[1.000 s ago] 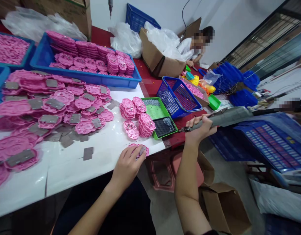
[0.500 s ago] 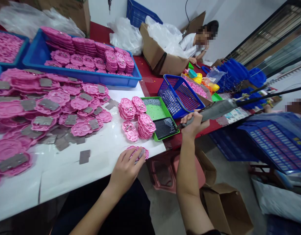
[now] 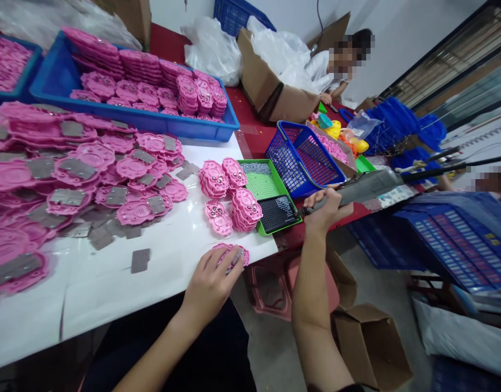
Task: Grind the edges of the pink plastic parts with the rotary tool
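My left hand (image 3: 211, 277) presses a pink plastic casing piece (image 3: 242, 255) onto the table's front edge. Its fingers are curled over the piece and a grey metal plate on it, hiding most of both. My right hand (image 3: 324, 209) is wrapped round a grey powered screwdriver (image 3: 364, 187) held nearly level. The driver's bit points left, at the right side of a black perforated screw tray (image 3: 278, 213); whether it touches a screw is too small to tell. Small screws fill part of that tray, which sits in a green tray (image 3: 270, 188). Stacked pink pieces (image 3: 246, 209) stand just left of it.
Loose pink pieces with metal plates (image 3: 76, 169) heap up on the left, a single metal plate (image 3: 140, 261) nearby. Behind are a blue bin (image 3: 152, 124) of stacked pieces and a blue basket (image 3: 299, 163). A person (image 3: 327, 68) sits at the far end. A pink stool (image 3: 291, 288) stands below.
The view has shifted slightly. Both hands keep nearly the same places, left on the pink casing piece, right with the powered screwdriver at the black tray.
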Tool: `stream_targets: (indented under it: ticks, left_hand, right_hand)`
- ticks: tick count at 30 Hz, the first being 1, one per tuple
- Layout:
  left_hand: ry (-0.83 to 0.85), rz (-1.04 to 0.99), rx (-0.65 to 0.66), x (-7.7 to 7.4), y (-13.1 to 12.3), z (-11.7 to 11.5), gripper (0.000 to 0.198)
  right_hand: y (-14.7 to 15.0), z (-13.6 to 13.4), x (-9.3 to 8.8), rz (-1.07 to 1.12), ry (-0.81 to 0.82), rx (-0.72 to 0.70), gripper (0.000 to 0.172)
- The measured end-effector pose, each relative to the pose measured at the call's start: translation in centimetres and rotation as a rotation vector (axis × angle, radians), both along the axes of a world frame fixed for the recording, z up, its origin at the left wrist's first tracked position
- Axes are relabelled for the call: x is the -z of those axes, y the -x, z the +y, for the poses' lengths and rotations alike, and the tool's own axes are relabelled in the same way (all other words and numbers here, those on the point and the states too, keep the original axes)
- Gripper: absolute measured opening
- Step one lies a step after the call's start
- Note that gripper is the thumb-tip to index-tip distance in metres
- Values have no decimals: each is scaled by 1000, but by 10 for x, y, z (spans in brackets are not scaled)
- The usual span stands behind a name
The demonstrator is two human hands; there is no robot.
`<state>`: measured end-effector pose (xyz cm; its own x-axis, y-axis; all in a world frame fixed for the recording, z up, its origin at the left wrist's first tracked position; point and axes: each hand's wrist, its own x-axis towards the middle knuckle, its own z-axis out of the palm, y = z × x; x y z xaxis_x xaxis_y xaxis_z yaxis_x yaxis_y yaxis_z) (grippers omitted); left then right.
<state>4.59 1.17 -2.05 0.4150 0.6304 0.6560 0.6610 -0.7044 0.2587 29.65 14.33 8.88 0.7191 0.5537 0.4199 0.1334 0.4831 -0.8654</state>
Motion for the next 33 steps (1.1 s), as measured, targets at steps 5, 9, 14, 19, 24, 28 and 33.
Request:
stream_targets:
  ticks: [5, 9, 14, 19, 24, 28, 33]
  left_hand:
    - [-1, 3, 4, 0, 1, 1, 26]
    - [6, -3, 5, 0, 0, 0, 27]
    - [22, -14, 8, 1, 0, 0, 29]
    - [11, 14, -1, 1, 0, 0, 29]
    - [-8, 5, 3, 1, 0, 1, 30]
    - [20, -5, 21, 0, 2, 1, 34]
    - [79, -77, 32, -1, 2, 1, 35]
  right_hand:
    - [-1, 0, 2, -23, 7, 24, 16]
    - [-1, 0, 3, -15, -19, 32, 13]
    - [-1, -1, 1, -18, -6, 32, 13]
    - [6, -2, 0, -32, -8, 10, 19]
    - [10, 0, -2, -55, 29, 27, 25]
    - [12, -6, -12, -10, 1, 52, 25]
    - [34, -42, -28, 26, -50, -49, 15]
